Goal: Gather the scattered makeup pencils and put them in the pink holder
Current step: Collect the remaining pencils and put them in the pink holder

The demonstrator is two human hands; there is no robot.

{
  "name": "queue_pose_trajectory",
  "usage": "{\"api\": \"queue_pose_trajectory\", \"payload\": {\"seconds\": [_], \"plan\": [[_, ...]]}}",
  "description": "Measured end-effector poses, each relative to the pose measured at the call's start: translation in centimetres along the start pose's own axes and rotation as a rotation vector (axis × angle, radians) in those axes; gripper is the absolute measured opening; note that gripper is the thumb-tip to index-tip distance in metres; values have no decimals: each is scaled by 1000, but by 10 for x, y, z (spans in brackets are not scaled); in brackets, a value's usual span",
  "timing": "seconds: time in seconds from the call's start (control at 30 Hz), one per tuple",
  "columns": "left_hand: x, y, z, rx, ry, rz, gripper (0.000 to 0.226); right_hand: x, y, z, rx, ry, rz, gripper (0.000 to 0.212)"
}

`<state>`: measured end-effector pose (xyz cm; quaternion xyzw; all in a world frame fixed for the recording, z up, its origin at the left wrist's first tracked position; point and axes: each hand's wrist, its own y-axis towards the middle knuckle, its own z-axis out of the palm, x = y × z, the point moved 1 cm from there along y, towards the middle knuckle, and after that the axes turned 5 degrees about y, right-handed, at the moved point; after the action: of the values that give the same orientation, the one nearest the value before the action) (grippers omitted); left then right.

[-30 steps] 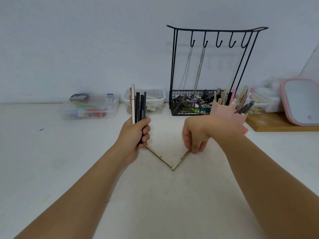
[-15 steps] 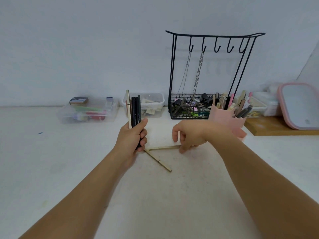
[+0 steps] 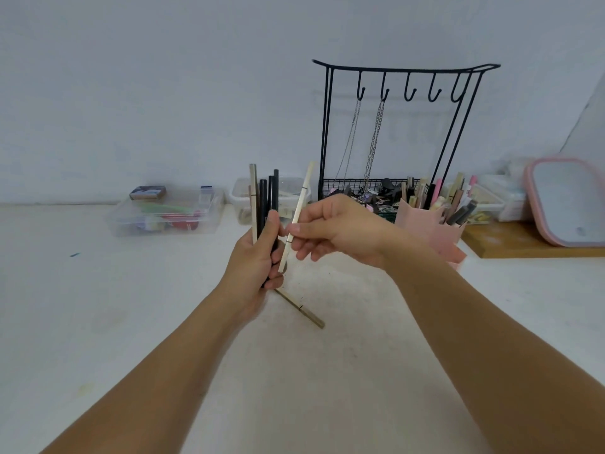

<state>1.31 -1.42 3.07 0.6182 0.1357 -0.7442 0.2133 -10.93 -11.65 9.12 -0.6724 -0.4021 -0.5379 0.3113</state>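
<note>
Both forearms are bare to the frame edge, and each hand [image 3: 258, 257] seemingly wears no rings

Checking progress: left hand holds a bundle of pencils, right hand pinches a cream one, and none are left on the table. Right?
Not quite. The head view shows one gold pencil on the table below the left hand. The bundle and the right hand's cream pencil are correct.

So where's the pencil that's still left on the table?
The gold pencil lies on the white table at centre, slanting just below the left hand and its bundle of pencils.
</note>
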Motion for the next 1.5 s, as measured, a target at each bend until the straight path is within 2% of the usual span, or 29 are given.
{"api": "queue_pose_trajectory", "payload": {"seconds": [0.2,0.3,0.43,0.7,0.87,1.03,1.13,1.2,1.33,1.4,1.5], "plan": [[2,1,-1,40,57,52,61,-4,3,19,-80,-84,-48,14],[3,2,-5,83,60,71,47,-5,4,26,-149,-56,-55,14],[1,1,-10,179,119,83,60,-5,3,27,-161,-91,-39,18],[-1,1,-14,202,92,-25,42,-3,2,22,-82,-147,-12,17],[0,1,-10,260,90,-10,42,-5,3,18,-159,-132,-34,22],[-3,2,-10,106,114,-11,50,-6,5,26,-181,-153,-76,26],[-5,4,-11,-68,105,-10,40,-10,8,30,-262,-149,-51,35],[-4,8,-15,-174,62,-36,38,-14,10,33,-277,-364,-24,36],[-4,12,-23,-277,26,-72,41,-29,8,49,-106,-810,162,55],[-4,12,-24,-279,25,-81,35,-33,6,55,-63,-905,216,56],[-4,10,-23,-267,32,-95,34,-31,6,56,3,-894,241,42]]}}
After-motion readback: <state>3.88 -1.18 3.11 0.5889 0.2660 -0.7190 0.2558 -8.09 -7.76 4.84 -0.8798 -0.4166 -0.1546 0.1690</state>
